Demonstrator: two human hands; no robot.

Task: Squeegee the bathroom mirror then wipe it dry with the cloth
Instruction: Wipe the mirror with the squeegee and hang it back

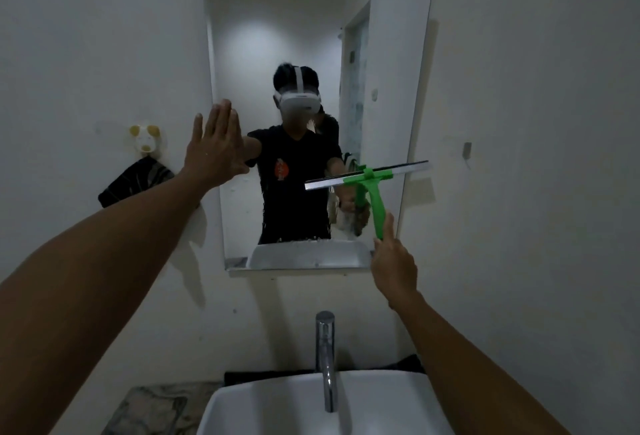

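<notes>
Right hand (393, 261) at lower right grips the green squeegee (369, 180) handle, blade against the mirror (311, 36) mid-right, ready to pull water down. Left hand (216, 143), fingers spread flat, braces the mirror's left edge.

Bare forearms, no sleeves in direct view; black short-sleeved T-shirt (294, 164) and white headset (299, 100) in reflection.

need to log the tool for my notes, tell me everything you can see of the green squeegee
The squeegee has a bright green plastic handle and a green T-shaped head clamping a long, shiny metal-looking blade bar. It is held up against the lower right part of the mirror, handle pointing down, bar tilted with its right end higher and reaching the mirror's right edge. The right hand grips the handle's bottom end. Its reflection shows in the glass.
</notes>
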